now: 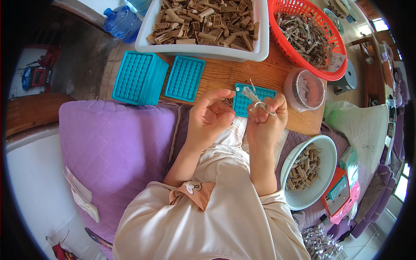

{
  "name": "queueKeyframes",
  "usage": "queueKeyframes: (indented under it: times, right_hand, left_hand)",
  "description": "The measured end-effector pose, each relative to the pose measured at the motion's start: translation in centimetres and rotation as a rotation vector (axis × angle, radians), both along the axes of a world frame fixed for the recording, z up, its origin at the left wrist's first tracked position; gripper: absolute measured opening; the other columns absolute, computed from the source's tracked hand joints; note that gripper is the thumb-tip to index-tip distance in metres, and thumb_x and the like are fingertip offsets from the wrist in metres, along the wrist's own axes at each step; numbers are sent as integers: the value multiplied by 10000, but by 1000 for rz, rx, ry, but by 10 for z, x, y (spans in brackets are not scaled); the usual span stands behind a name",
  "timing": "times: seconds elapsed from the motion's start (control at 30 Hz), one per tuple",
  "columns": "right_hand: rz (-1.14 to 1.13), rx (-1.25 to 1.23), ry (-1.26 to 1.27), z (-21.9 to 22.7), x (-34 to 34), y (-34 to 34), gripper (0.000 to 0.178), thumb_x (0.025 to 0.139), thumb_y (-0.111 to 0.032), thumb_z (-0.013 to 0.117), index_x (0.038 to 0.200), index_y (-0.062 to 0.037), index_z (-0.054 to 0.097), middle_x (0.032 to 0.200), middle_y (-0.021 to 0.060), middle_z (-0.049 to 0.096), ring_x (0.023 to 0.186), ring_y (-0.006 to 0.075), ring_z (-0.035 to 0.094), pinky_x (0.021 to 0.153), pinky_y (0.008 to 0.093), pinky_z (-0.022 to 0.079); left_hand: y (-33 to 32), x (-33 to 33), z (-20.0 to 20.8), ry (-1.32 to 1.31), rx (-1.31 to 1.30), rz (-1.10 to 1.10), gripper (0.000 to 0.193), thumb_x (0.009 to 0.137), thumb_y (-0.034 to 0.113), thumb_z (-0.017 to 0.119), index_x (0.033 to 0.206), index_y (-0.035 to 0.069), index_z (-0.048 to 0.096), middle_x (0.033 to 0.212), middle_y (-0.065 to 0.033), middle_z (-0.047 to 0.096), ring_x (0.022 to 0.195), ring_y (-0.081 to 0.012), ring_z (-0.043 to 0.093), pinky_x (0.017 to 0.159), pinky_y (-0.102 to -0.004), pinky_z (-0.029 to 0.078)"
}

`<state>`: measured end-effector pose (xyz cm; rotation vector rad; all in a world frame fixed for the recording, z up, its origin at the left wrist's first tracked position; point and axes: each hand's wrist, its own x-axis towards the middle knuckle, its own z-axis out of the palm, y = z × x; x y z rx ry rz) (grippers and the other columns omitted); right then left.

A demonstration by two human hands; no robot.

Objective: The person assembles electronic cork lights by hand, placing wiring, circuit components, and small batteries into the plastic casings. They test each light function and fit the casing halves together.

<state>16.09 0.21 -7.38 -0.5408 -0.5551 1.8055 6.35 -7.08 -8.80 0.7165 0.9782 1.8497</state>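
My right hand (267,119) is closed on a bundle of thin clear strips (255,97), bound round with a pale tie; its loose ends fan up past the fingers. To its left, my left hand (211,117) has its fingers curved and its thumb apart from the forefinger. I see nothing plainly held in it. Just beyond both hands lies a small teal tray with rows of round cups (241,96), partly covered by them. A small brownish thing (226,101) shows beside the left fingertips, too small to name.
On the wooden table (216,69) are a white bin (201,50) of tan plastic pieces, a stack of teal trays (136,78), another teal tray (185,78), a red basket (303,65) of thin strips and a clear tub (304,90). A pale basin (329,160) of tan pieces sits at right.
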Motion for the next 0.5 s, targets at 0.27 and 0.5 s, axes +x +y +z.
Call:
queueKeyframes:
  times: [0.27,0.5]
  right_hand:
    - [47,-100,-22,-1,-20,8,222,668,122,344,643,-98,344,461,-21,298,414,79,247,407,212,218]
    - [363,346,-729,8,-43,49,332,641,139,343,905,-12,476,563,46,503,472,134,463,448,233,364]
  left_hand:
    - [2,-10,-20,-68,-119,40,358,711,-18,612,1041,21,477,1004,-68,532,792,-68,522,655,-190,447]
    - [-2,-32,-18,140,26,256,271,720,-17,605,957,19,479,928,-92,548,774,-86,514,616,-203,467]
